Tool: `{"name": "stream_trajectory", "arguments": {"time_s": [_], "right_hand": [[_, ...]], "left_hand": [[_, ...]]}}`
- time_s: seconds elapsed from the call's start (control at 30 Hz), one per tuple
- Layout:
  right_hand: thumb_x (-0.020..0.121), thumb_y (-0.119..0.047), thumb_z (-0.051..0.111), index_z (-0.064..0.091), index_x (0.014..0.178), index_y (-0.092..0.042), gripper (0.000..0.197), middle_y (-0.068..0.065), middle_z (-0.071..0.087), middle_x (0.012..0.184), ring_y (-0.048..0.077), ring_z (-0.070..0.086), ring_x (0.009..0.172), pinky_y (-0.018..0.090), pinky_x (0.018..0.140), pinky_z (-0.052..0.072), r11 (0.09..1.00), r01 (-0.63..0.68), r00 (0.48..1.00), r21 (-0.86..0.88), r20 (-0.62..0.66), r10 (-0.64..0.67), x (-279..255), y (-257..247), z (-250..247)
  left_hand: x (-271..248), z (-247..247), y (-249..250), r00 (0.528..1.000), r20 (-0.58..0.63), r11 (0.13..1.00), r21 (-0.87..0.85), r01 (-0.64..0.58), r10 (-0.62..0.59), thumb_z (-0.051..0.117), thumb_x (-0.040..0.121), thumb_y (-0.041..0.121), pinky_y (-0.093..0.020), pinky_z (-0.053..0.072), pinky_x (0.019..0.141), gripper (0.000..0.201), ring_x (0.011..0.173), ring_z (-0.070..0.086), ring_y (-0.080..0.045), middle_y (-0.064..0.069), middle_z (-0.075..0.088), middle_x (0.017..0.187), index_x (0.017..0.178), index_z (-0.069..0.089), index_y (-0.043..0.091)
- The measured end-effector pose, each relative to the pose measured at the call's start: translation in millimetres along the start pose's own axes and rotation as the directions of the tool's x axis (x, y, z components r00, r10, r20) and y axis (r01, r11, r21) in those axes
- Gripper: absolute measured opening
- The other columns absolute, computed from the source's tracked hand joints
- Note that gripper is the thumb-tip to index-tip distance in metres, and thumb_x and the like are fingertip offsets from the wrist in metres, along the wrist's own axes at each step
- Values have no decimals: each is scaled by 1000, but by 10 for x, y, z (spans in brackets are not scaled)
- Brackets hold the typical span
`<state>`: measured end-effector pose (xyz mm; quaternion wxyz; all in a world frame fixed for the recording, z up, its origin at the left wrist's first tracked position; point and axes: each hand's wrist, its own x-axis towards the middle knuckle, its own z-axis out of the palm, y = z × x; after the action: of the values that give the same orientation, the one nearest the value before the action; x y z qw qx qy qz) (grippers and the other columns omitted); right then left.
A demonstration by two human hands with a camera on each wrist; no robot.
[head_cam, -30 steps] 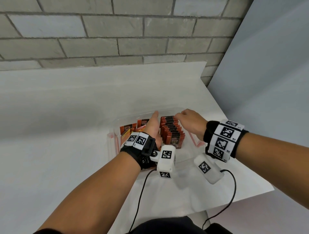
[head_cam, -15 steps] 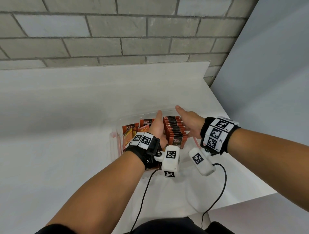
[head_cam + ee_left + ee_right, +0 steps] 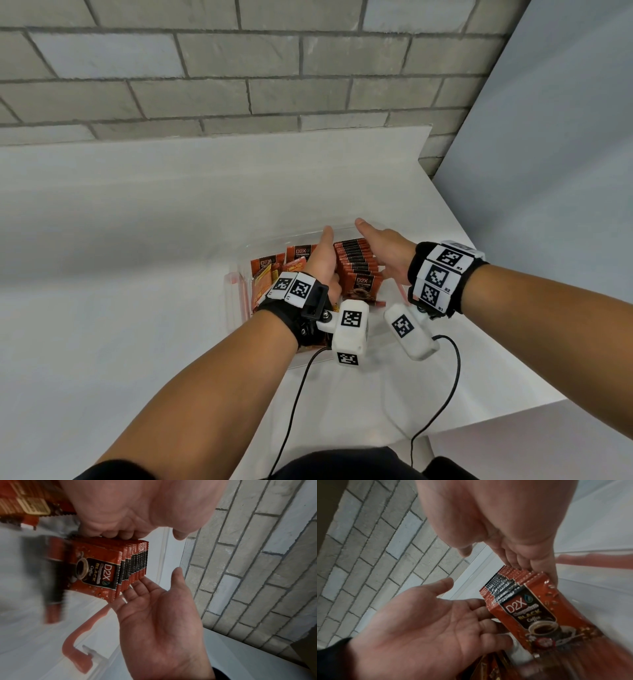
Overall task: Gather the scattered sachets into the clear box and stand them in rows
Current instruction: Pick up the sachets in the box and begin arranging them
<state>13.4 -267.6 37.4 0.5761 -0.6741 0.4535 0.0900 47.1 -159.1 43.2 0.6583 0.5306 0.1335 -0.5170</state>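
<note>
A white table (image 3: 137,308) stood against a grey brick wall (image 3: 239,68), and the clear box (image 3: 236,308) sat on it near its right edge, salmon-coloured latches (image 3: 244,298) at the box's sides. In the left part of the box, loose sachets (image 3: 267,270) lay and leaned in disorder, red-orange, two of them showing "D2X" on the face; other print there was too small to read.

The left hand (image 3: 322,263) was inside the box, just right of those loose packets, its fingers straight and flat against the left side of a standing row of sachets (image 3: 356,263), thumb pointing toward the box's far wall. It gripped nothing.

The row filled the middle of the box, packets upright and packed front to back. The nearest one read "D2X" and, below that, "BLACK Coffee" beside a picture of a cup of coffee (image 3: 544,628); one line between was blurred. The left wrist view showed the same label (image 3: 97,573).

The right hand (image 3: 387,253) lay on the right side of the row, fingers extended and fingertips (image 3: 137,588) touching the packets' edges, palm open, thumb lifted clear. The two hands faced each other with the row between them.

Both wrists wore black bands with square black-and-white markers (image 3: 442,270) and white camera pods (image 3: 349,329) with trailing cables.
</note>
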Motion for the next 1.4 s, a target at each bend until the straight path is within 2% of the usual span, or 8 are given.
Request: {"name": "stream_trajectory", "arguments": {"time_s": [0.27, 0.37, 0.53, 0.67, 0.8, 1.0, 1.3, 1.4], "right_hand": [[93, -64, 36, 31, 145, -6, 78, 12, 44, 144, 27, 42, 132, 46, 109, 34, 998, 18, 1000, -62, -4, -18, -26, 14, -89], [96, -56, 39, 36, 142, -3, 70, 15, 47, 141, 23, 49, 120, 41, 104, 40, 981, 82, 996, -178, -6, -84, -190, -18, -148], [94, -28, 53, 57, 106, -13, 19, -3, 59, 86, 9, 54, 70, 17, 56, 42, 595, 387, 898, -705, 141, -417, -524, 35, -261], [95, -21, 49, 59, 75, -20, 22, -7, 61, 81, 13, 57, 78, 18, 65, 41, 353, 454, 890, -818, 427, -157, -598, 150, -107], [101, -25, 41, 42, 61, -26, 40, -11, 45, 66, 10, 42, 65, 18, 58, 31, 237, 432, 896, -870, 444, -3, -536, 179, 68], [100, -30, 38, 61, 109, -6, 34, 12, 63, 112, 21, 55, 95, 31, 91, 46, 145, 425, 866, -894, 448, 221, -550, 185, 187], [106, -23, 23, 31, 145, -11, 42, 8, 36, 149, 19, 33, 134, 20, 103, 21, 127, 532, 797, -837, 546, 256, -757, 107, 187], [106, -26, 24, 36, 143, -11, 42, 7, 42, 144, 17, 40, 123, 22, 102, 25, 120, 521, 797, -845, 532, 288, -698, 151, 167]], "left_hand": [[-19, -4, -2, 1000, -15, 1000, -19, -21, 20, 29, 101, 52, -42, 38, 87, 68, 135, 39, -33, -18, 32, 152, 150, 23, 4], [-27, -36, -11, 1000, 0, 1000, -2, -9, 9, 28, 102, 50, -39, 40, 93, 67, 132, 41, -30, -14, 35, 151, 150, 22, 4], [93, -183, 36, 999, -16, 999, 2, 40, -40, 35, 96, 61, -54, 29, 107, 80, 143, 22, -34, -15, 18, 158, 153, 14, 10], [168, -240, 10, 999, -13, 999, -7, 37, -37, 37, 94, 63, -62, 14, 111, 82, 146, 12, -37, -16, 13, 159, 153, 14, 11], [174, -232, 26, 999, -9, 999, 16, 38, -38, 36, 95, 62, -60, 14, 112, 80, 146, 12, -36, -15, 11, 160, 153, 13, 12], [172, -223, 15, 999, 8, 999, 19, 44, -44, 35, 95, 61, -60, 13, 113, 80, 146, 11, -36, -15, 7, 161, 155, 8, 15], [111, -172, 13, 998, 23, 998, 25, 50, -50, 33, 98, 58, -57, 19, 112, 73, 144, 21, -34, -14, 19, 158, 154, 13, 15], [158, -206, 5, 999, 23, 999, 32, 38, -39, 35, 97, 58, -60, 16, 111, 74, 145, 17, -36, -16, 15, 159, 154, 15, 14]]}}
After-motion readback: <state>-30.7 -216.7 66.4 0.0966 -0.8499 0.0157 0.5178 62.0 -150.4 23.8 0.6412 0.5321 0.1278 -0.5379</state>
